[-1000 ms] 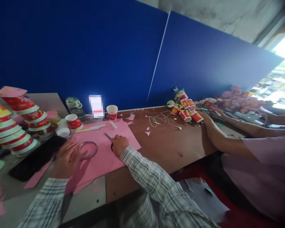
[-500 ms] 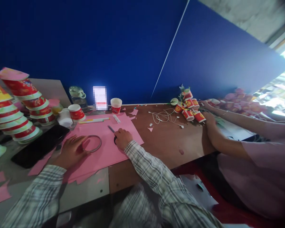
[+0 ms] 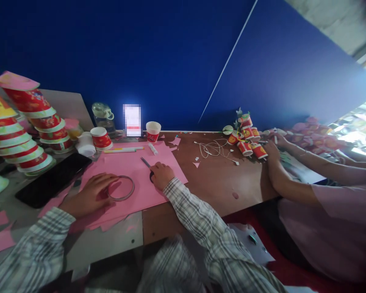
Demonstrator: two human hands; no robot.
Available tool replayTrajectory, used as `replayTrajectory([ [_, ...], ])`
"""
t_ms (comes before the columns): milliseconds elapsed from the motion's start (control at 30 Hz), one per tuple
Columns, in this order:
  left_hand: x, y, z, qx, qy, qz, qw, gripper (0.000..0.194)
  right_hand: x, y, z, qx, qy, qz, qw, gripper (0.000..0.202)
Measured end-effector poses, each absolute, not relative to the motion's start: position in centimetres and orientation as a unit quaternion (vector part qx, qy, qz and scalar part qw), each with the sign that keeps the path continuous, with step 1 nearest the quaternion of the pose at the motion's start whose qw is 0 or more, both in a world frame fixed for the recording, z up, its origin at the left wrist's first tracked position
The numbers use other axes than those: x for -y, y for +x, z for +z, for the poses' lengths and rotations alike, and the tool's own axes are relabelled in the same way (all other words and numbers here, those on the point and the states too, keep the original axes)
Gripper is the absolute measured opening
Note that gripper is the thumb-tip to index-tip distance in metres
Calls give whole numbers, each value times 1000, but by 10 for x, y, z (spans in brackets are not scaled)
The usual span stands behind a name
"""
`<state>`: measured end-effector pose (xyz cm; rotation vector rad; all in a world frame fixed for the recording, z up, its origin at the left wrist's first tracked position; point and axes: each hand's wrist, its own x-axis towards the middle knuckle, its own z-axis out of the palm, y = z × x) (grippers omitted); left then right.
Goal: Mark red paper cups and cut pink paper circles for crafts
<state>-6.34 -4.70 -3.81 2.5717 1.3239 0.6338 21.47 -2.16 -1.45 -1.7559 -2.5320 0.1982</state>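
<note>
My left hand [image 3: 93, 193] grips the left side of a thin greyish ring [image 3: 122, 200] between thumb and fingers. The ring lies over a stack of pink paper [image 3: 155, 193], and pink shows through its middle. On the same paper, my right hand [image 3: 163, 176] is closed round the dark handle of a pair of scissors [image 3: 145, 162], whose blades point away to the upper left. Just beyond the blades rests a small white tube [image 3: 153, 149]. A yellow-and-white pen [image 3: 125, 150] lies along the paper's far edge.
Leaning stacks of red paper cups [image 3: 33, 160] stand at the left, near a black phone [image 3: 53, 179]. A lit screen [image 3: 132, 120] and a red cup [image 3: 153, 132] are at the back. White earphones [image 3: 213, 149] lie mid-table. Another person's hands [image 3: 273, 150] work at joined cups [image 3: 245, 148].
The view has shifted slightly, moving most things a little right and up. The ring sits slightly lower and looks rounder against the paper. My right hand keeps its hold on the scissors.
</note>
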Motion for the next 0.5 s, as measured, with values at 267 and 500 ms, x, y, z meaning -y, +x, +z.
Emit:
replayTrajectory([
  [267,36,-79,-39,-430,876,193,103,65,23,214,-14,819,-570,64,30,29],
  [500,31,-54,-25,-417,895,107,115,83,24,214,-11,816,-575,60,24,30],
])
